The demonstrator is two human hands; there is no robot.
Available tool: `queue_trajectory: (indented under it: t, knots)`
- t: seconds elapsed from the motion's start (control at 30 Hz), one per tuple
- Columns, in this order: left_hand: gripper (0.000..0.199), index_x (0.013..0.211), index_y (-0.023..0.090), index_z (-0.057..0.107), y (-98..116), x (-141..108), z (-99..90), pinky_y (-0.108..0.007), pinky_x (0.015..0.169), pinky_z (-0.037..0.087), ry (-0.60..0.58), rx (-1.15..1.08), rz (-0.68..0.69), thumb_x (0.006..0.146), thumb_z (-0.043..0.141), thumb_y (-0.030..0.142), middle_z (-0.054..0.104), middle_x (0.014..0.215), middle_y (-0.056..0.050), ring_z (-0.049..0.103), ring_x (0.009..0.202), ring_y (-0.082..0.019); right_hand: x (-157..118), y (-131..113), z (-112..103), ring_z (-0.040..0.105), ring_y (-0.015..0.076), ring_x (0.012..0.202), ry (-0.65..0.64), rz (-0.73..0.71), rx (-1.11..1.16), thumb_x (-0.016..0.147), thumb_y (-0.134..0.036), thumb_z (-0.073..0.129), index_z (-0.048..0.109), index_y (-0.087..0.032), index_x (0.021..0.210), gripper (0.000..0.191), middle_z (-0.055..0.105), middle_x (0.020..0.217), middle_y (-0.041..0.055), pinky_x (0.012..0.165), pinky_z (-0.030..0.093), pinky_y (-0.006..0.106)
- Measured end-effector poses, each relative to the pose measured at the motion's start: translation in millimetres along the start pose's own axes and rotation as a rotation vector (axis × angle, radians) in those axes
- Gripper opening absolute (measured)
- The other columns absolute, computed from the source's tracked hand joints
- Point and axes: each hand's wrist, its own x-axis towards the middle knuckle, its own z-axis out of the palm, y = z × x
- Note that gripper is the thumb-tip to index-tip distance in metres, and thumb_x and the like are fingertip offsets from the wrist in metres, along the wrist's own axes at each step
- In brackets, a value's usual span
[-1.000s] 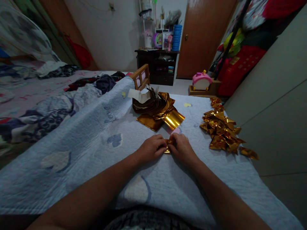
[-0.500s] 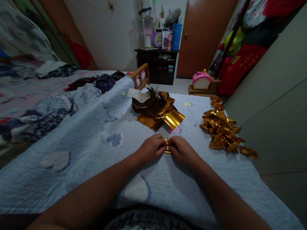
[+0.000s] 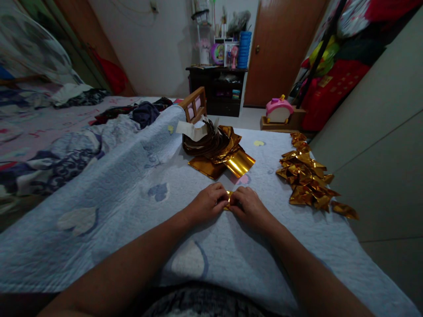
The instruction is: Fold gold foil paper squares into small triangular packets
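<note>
Between my two hands lies a small piece of gold foil paper [image 3: 228, 200], mostly covered by my fingers. My left hand [image 3: 210, 202] is closed on its left side, fingers curled. From the right, my right hand [image 3: 247, 204] pinches the same piece, its fingertips close to those of the left. Just beyond my hands is a stack of gold foil sheets [image 3: 240, 163] with brown and white edges, fanned and curled. A pile of folded gold foil pieces [image 3: 306, 178] rests at the right edge of the blue quilted cover [image 3: 132, 229].
A wooden rail [image 3: 194, 105] stands behind the foil stack. Beyond it are a dark cabinet [image 3: 214, 90], a door [image 3: 284, 48] and a pink toy [image 3: 279, 110]. Rumpled clothes [image 3: 145, 113] lie at the left, near a fan [image 3: 36, 44]. A pale panel [image 3: 380, 132] borders the right.
My right hand has shifted slightly left, closer to my left hand, and less of the foil piece between them shows. The view has shifted a little.
</note>
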Motion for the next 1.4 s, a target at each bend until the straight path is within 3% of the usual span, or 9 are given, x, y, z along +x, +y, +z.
queue_trajectory:
  t: [0.3, 0.5, 0.7, 1.17, 1.4]
  knots:
    - [0.010, 0.093, 0.018, 0.062, -4.9, -2.2, -6.6, -0.028, 0.075, 0.046, 0.015, -0.095, -0.001, 0.084, 0.066, 0.014, 0.058, 0.091, -0.001, 0.058, 0.084, -0.016, 0.4, -1.0, -0.2, 0.053, 0.0212, 0.089, -0.015, 0.022, 0.019, 0.088, -0.016, 0.068, 0.065, -0.019, 0.088, 0.004, 0.062, 0.091, 0.0042, 0.078, 0.034, 0.034]
    - [0.009, 0.082, 0.018, 0.059, -5.7, -1.0, -5.0, -0.030, 0.078, 0.043, 0.000, 0.022, 0.061, 0.086, 0.066, 0.014, 0.060, 0.087, -0.002, 0.056, 0.087, -0.018, 0.5, -1.6, -0.8, 0.052, 0.0210, 0.088, -0.012, 0.014, 0.015, 0.088, -0.016, 0.068, 0.065, -0.019, 0.088, 0.005, 0.062, 0.091, 0.0039, 0.077, 0.033, 0.033]
    - [0.007, 0.084, 0.018, 0.063, -10.6, -1.8, -1.9, -0.031, 0.079, 0.043, -0.029, 0.106, 0.069, 0.088, 0.066, 0.015, 0.061, 0.087, -0.003, 0.056, 0.089, -0.020, -0.3, -2.5, -1.7, 0.051, 0.0210, 0.089, -0.016, 0.020, 0.005, 0.089, -0.017, 0.067, 0.064, -0.020, 0.088, 0.004, 0.062, 0.091, 0.0040, 0.078, 0.033, 0.034]
    - [0.004, 0.090, 0.018, 0.065, -8.8, -2.4, -8.5, -0.032, 0.084, 0.045, -0.094, 0.059, 0.063, 0.090, 0.068, 0.021, 0.063, 0.094, -0.004, 0.058, 0.094, -0.021, -0.3, -2.9, 1.3, 0.051, 0.0214, 0.088, -0.007, 0.030, -0.028, 0.090, -0.022, 0.067, 0.064, -0.019, 0.088, 0.005, 0.061, 0.091, 0.0044, 0.077, 0.032, 0.034]
    - [0.008, 0.090, 0.018, 0.064, -11.0, -2.2, -7.6, -0.031, 0.082, 0.044, -0.096, 0.065, 0.085, 0.091, 0.069, 0.024, 0.062, 0.092, -0.004, 0.057, 0.092, -0.021, -0.6, -4.3, -0.2, 0.050, 0.0215, 0.088, -0.012, 0.025, -0.026, 0.088, -0.016, 0.065, 0.063, -0.019, 0.089, 0.004, 0.061, 0.091, 0.0045, 0.077, 0.031, 0.033]
